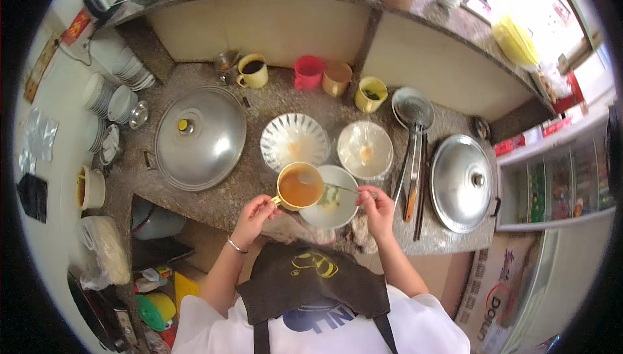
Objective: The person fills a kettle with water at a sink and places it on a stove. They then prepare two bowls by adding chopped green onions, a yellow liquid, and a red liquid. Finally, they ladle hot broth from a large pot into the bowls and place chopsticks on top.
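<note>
My left hand grips the handle of a yellow mug filled with brownish liquid. A spoon is pinched in my right hand, its bowl end over or in the mug. Below the mug, partly covered by it, sits a white bowl with chopped greens and a pale substance at its bottom. Behind the mug stands a fluted bowl with a small brownish patch inside. To its right, another bowl, which looks wrapped in clear plastic, has a similar patch.
Large metal lids lie left and right. Mugs, including a red mug and one with dark liquid, line the back wall. A strainer and long-handled utensils lie at right. Stacked dishes stand far left.
</note>
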Demonstrator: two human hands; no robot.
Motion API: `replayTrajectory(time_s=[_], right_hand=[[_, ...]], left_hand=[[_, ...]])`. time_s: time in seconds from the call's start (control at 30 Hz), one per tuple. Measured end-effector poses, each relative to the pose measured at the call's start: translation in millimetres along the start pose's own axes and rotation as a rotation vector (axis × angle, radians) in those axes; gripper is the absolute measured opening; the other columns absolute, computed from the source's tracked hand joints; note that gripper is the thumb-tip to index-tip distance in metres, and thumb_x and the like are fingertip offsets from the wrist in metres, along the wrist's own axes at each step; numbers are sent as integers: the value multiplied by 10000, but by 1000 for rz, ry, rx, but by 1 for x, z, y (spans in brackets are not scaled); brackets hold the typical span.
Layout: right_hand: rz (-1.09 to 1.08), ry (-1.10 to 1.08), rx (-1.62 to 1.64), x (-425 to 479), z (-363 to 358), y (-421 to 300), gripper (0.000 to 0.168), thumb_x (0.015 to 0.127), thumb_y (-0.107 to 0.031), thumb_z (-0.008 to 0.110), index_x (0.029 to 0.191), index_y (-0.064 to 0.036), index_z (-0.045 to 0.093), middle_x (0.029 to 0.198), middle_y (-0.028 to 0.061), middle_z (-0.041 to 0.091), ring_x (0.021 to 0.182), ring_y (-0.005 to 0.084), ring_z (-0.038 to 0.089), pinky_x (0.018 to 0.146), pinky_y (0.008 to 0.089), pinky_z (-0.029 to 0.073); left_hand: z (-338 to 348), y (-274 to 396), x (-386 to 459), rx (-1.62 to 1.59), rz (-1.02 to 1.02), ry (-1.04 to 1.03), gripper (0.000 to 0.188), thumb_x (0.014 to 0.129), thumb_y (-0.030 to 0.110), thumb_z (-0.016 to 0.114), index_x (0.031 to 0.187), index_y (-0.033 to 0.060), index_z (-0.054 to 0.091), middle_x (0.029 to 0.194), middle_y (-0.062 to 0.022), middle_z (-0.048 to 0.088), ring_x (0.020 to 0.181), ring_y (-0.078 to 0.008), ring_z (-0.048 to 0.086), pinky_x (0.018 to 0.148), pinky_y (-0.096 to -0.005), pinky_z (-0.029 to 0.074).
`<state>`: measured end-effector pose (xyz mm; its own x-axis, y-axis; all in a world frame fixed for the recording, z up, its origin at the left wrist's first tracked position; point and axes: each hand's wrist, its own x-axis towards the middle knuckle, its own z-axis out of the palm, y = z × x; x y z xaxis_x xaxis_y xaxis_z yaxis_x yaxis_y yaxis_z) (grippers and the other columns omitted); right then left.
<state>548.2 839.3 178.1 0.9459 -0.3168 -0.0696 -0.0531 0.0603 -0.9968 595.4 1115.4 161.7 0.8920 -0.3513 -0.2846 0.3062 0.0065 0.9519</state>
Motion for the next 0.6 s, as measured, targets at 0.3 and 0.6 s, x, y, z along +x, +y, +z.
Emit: replayTrajectory(time_s=[0.3, 0.6], right_hand=[[-69, -303, -82, 43, 54, -10, 454, 832, -28, 539, 1256, -4, 377, 928, 66, 553, 865, 124, 527, 776, 252, 437], [179, 98, -241, -29, 51, 47, 394, 824, -75, 533, 1191, 24, 432, 823, 82, 600, 739, 125, 573, 680, 238, 458]], left_hand=[[-57, 40, 127, -212, 87, -18, 171, 893, 235, 479, 893, 66, 510, 748, 19, 505, 776, -106, 567, 738, -252, 457], [-92, -44, 357, -86, 88, 242, 277, 909, 292, 417, 918, 31, 508, 651, -20, 509, 626, -114, 503, 533, -282, 381]])
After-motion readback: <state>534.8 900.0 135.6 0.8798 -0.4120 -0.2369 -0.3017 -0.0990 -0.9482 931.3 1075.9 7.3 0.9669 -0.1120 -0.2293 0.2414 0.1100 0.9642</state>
